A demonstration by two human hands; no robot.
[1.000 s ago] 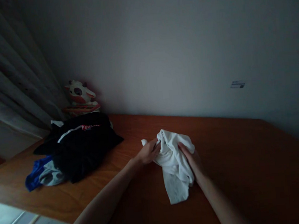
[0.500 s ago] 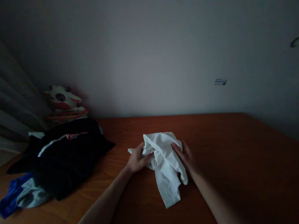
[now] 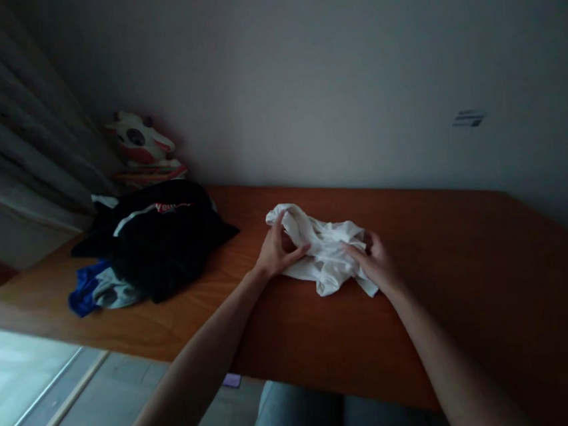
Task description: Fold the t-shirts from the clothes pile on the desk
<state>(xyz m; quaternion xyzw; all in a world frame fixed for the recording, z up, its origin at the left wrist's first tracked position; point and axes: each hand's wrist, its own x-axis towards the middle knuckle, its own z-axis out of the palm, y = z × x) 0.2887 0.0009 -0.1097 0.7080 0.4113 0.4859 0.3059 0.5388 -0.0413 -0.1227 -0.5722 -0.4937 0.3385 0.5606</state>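
A crumpled white garment [image 3: 330, 249] lies bunched on the wooden table, its exact kind hidden by the folds. At its left end, my left hand [image 3: 278, 248] has the cloth between its fingers and a widely spread thumb. My right hand [image 3: 375, 261] grips the right end, thumb on top and fingertips partly behind the fabric. A loose corner hangs toward me beside the right thumb.
Left on the wooden table [image 3: 285, 333] is a pile of black clothing [image 3: 166, 244] with blue and grey cloth [image 3: 113, 288] under it. Behind stands a cow-shaped toy [image 3: 144, 139] on books, near a curtain [image 3: 15, 132]. A wall rises at the back.
My view has tilted down, showing the table's front edge, the floor and my legs. The white garment has gone from hanging folds to a flatter, wider bunch, and my hands are farther apart.
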